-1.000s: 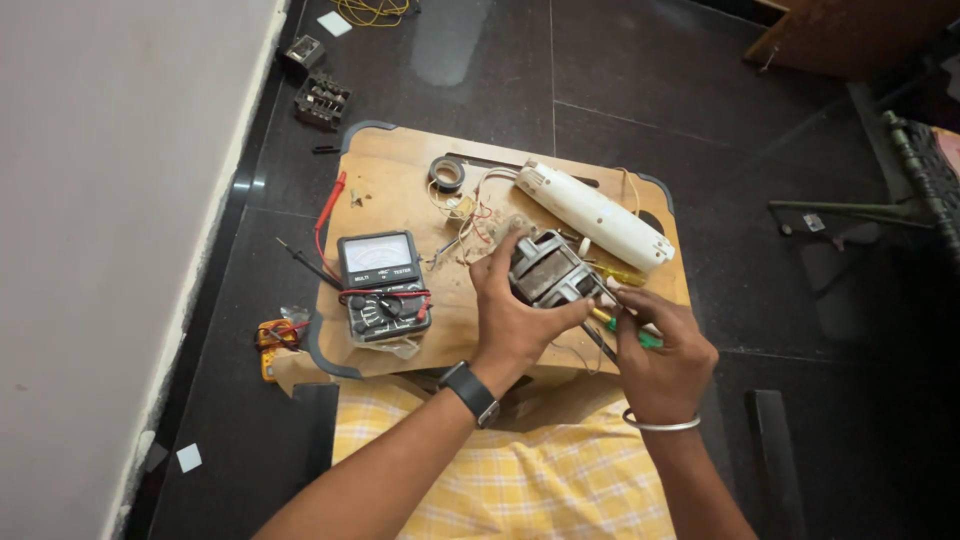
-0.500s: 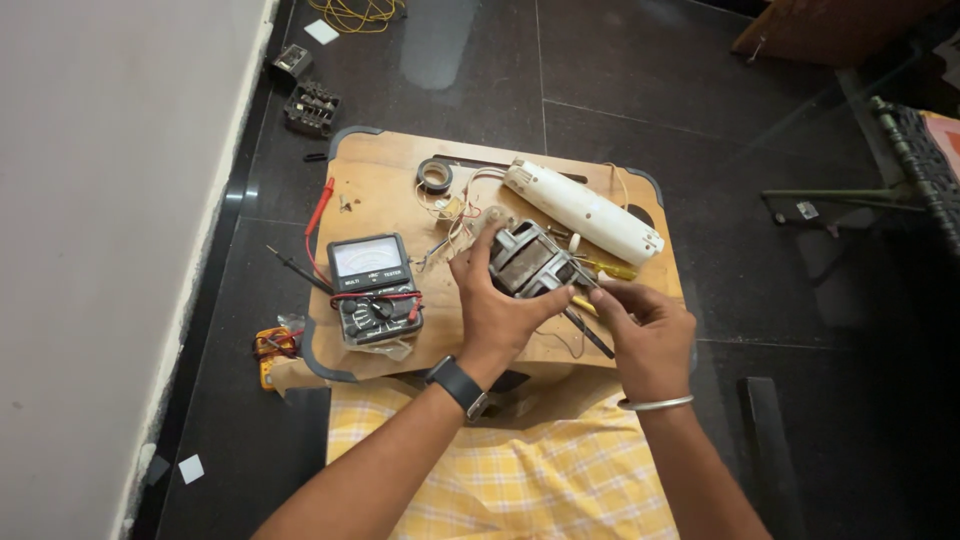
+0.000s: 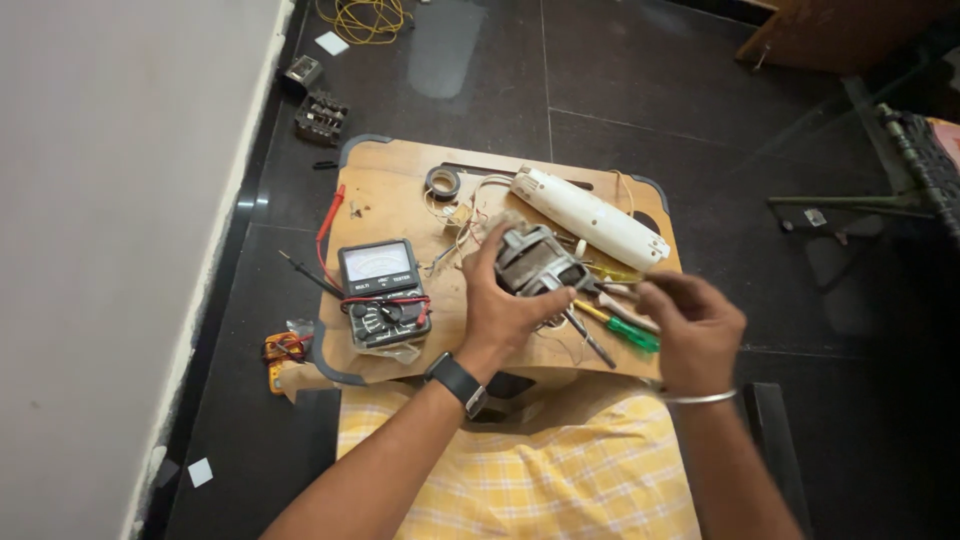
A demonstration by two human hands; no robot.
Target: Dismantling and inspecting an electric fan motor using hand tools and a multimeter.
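My left hand grips a small grey electric motor lying on a wooden lap board. My right hand hovers just right of the motor, fingers pinched on a thin tool whose tip reaches toward the motor. A green-handled screwdriver and a dark probe lie under and between the hands. A black analog multimeter with red and black leads sits left of my left hand.
A long white plastic housing lies at the board's far side, beside a roll of black tape and loose wires. On the dark tiled floor sit small black parts and yellow wire. A white wall runs along the left.
My right hand has lifted slightly and shifted right, away from the motor. The left hand keeps its hold on the motor, and the camera view has shifted.
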